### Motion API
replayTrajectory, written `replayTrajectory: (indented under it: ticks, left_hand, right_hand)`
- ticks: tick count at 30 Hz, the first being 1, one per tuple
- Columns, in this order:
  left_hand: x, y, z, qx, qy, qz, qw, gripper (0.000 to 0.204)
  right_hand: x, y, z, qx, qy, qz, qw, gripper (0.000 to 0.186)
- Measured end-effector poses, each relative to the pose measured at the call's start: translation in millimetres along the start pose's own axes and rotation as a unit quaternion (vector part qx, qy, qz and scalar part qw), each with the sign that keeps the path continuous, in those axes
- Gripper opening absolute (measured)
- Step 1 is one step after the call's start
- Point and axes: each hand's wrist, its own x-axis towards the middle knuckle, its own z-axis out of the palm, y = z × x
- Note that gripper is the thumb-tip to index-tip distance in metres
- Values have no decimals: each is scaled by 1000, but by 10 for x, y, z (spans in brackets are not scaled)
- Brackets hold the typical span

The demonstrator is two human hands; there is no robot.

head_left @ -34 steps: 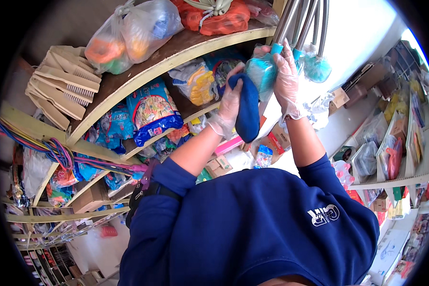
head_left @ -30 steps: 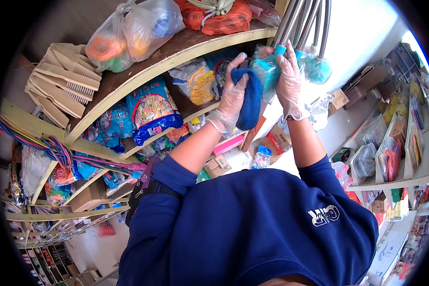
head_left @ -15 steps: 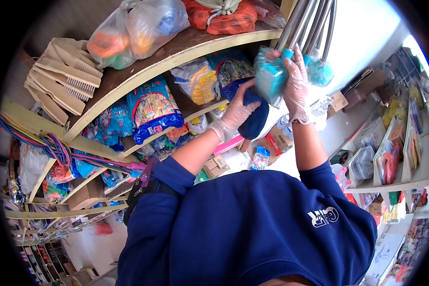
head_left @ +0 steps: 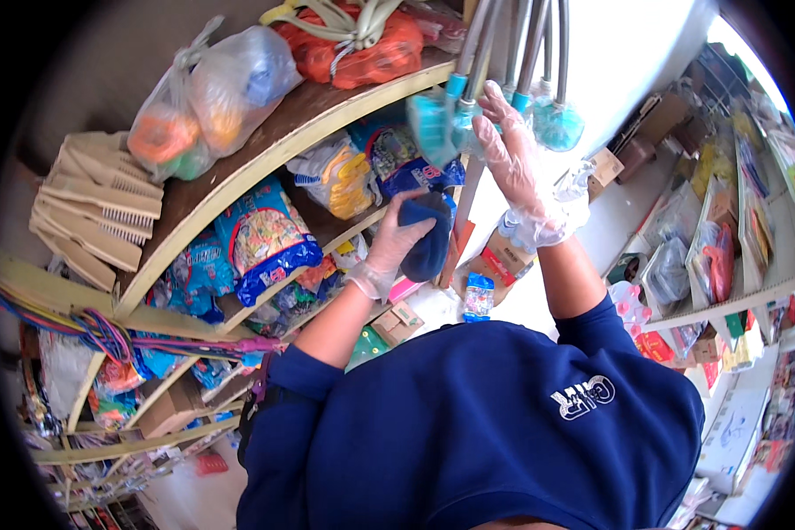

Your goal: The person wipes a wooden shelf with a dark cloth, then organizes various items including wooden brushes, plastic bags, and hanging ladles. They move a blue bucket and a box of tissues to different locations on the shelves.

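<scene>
The left hand (head_left: 390, 246), in a clear plastic glove, grasps a soft, dark blue, rounded cloth (head_left: 426, 252), which hangs at its three o'clock. The right hand (head_left: 518, 168), gloved alike, holds nothing that shows; its fingers reach up, extended and slightly apart, toward its eleven o'clock, and whether they touch anything cannot be told. At its ten o'clock hangs a teal, plastic-wrapped brush head (head_left: 431, 128) on a metal rod, and between one and two o'clock a rounder teal, wrapped head (head_left: 559, 126). These look free to swing, so a careless push could knock them together, and the loose glove might snag the thin wrapping and tear it. The cloth could also slide from the smooth glove and drop, as the grip seems to take only its near edge. At the left hand's twelve o'clock, a glossy, dark blue packet (head_left: 406, 163) lies so near that a raised wrist might nudge it, and at eleven the cream-edged wooden shelf (head_left: 327, 111) limits movement that way. Farther out, a knotted, translucent bag (head_left: 216, 102) sits at ten, beige plastic brushes (head_left: 97, 199) at nine, multicoloured cords (head_left: 106, 331) at eight. Below the right hand, near six, a red-marked cardboard box (head_left: 503, 269) crowds the floor.
</scene>
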Motion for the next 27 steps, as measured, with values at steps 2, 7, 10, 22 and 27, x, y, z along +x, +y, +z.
replayTrajectory:
  ticks: [2,7,10,22,27]
  left_hand:
    - [-55,113,21,10,-3,-8,1000,51]
    - [-22,304,210,-68,-33,-2,997,58]
    - [-18,418,518,-89,-43,-11,995,62]
    - [399,290,705,243,22,123,962,60]
    - [556,239,693,262,67,104,957,65]
  right_hand:
    - [-95,-47,-144,-67,-4,32,997,34]
    - [-789,133,-237,-9,-147,117,982,32]
    - [-1066,34,-170,49,-188,184,963,73]
    - [-702,208,-1057,428,166,272,845,40]
    - [-329,285,-1177,506,266,287,768,47]
